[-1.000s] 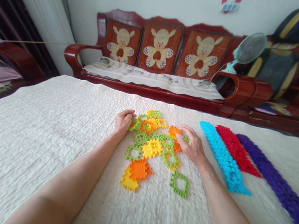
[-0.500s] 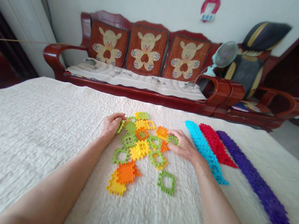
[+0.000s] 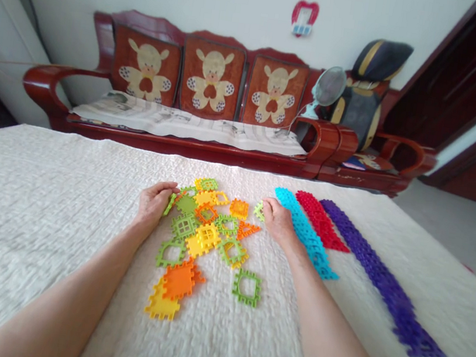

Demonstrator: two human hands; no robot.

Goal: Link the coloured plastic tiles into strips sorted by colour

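My left hand (image 3: 155,202) is closed on a green toothed plastic tile (image 3: 169,204) at the left side of a loose pile. On the pile's right, my right hand (image 3: 277,219) pinches another green tile (image 3: 259,210), partly hidden by the fingers. Between the hands lie green, yellow and orange interlocking tiles, among them a yellow window tile (image 3: 207,236), an orange square tile (image 3: 239,209) and an orange triangle tile (image 3: 248,230). Closer to me are a solid orange tile (image 3: 179,279), a yellow tile (image 3: 162,304) and a green frame tile (image 3: 246,287).
Right of my hand, turquoise (image 3: 305,232), red (image 3: 320,221) and purple (image 3: 379,275) tiles lie in long rows. A cream quilted cover (image 3: 37,221) spreads under everything. Beyond it stand a wooden sofa (image 3: 172,144) with bear cushions and a small fan (image 3: 329,86).
My right hand has lifted the green tile away from the orange pieces, uncovering the orange triangle. The left hand keeps its tile. The view has turned to the right.
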